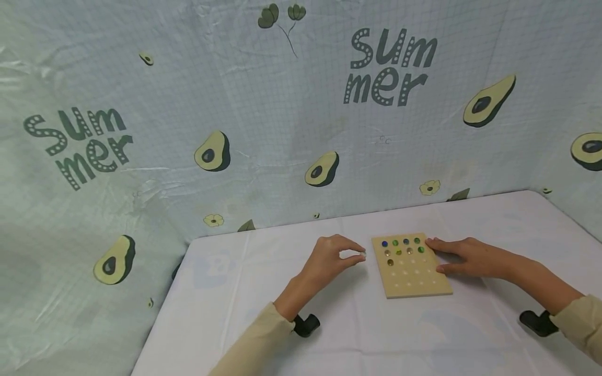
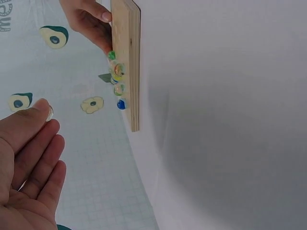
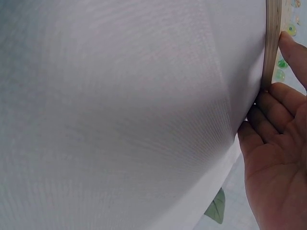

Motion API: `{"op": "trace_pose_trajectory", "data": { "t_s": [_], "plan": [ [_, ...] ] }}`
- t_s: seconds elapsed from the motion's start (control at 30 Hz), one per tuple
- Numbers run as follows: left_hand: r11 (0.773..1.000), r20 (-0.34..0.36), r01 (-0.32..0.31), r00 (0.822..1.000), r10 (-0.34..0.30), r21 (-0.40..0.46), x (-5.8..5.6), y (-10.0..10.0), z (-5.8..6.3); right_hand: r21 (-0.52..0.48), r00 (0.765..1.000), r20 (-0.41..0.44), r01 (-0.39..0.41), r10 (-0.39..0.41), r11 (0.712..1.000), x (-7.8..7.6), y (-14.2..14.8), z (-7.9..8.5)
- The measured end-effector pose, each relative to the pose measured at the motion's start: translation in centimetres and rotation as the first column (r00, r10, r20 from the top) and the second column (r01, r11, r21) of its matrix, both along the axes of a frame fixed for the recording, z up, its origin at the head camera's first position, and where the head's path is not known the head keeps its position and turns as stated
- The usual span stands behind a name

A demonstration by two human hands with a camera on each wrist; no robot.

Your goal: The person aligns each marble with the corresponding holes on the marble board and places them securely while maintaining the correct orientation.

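My left hand pinches a small clear glass marble between thumb and index fingertip, just left of a square wooden board; the other fingers are loosely bent. The board lies on the table with rows of small dimples. Blue, green, yellowish and clear marbles sit in its two far rows, and a brownish marble sits at the left of the third row. On the right, my right hand touches the board's side edge with thumb and fingertips spread apart, fingers mostly straight.
A white cloth covers the table. Behind it hangs a pale curtain printed with avocados and lettering. Black wrist mounts sit under both forearms, close to the table surface.
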State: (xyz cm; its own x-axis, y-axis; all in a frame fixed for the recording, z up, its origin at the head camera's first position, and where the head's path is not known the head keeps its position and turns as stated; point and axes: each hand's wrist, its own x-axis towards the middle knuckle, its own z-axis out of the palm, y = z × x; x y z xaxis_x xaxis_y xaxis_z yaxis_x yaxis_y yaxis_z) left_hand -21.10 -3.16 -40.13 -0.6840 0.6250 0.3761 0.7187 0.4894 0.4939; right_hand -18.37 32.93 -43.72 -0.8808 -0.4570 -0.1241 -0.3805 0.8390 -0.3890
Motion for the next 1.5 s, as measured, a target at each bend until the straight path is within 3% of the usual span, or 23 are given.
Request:
{"op": "trace_pose_trajectory", "data": {
  "t_s": [0.3,0.77,1.1,1.33,1.5],
  "plan": [
    [1.000,0.038,-0.009,0.999,0.008,0.018,0.4,0.8,0.0,-0.008,1.000,-0.008,-0.010,0.010,1.000,0.1,0.0,0.0],
    [1.000,0.000,-0.009,1.000,0.009,0.027,0.4,2.4,-0.1,-0.008,1.000,-0.017,-0.012,0.012,1.000,0.1,0.0,0.0],
    [0.999,0.065,-0.023,0.998,0.021,0.028,-0.3,3.8,-0.2,-0.005,1.000,0.002,-0.007,0.007,1.000,-0.1,0.1,0.0],
    [0.997,0.106,0.057,0.992,-0.063,0.052,-1.3,3.7,-0.3,0.004,1.000,-0.013,-0.007,0.007,1.000,-0.1,0.0,0.3],
    [0.991,0.101,0.129,0.986,-0.130,0.021,-2.0,3.7,-0.6,0.000,1.000,-0.002,-0.001,0.001,1.000,0.0,-0.1,0.2]
  ]
}}
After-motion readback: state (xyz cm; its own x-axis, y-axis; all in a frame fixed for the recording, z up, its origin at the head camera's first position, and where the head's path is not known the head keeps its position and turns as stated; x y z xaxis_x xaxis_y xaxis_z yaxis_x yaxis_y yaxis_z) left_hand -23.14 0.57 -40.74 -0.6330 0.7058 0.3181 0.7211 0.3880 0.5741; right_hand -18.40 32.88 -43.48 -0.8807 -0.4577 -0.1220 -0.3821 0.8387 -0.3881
